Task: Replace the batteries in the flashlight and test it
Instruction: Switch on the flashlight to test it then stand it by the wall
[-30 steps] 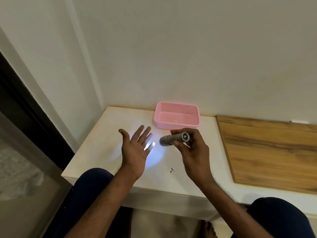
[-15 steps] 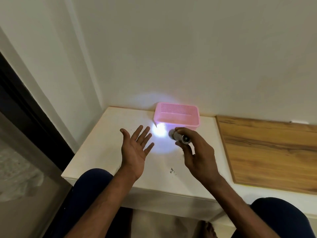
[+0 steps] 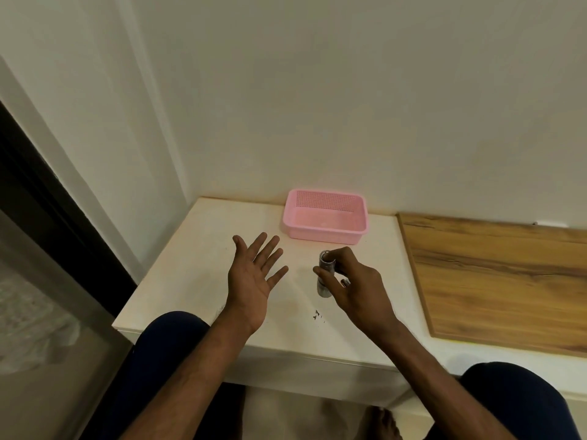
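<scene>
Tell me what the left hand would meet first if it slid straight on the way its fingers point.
Probably the pink basket: the open left hand points up and right toward its near left corner. Depth is unclear, so it could pass just left of it.

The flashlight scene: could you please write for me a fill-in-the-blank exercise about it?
1. The flashlight is held by the ____ hand.
2. The basket behind the hands has the colour ____.
3. The left hand is open with its ____ facing up.

Missing words: right; pink; palm
</scene>
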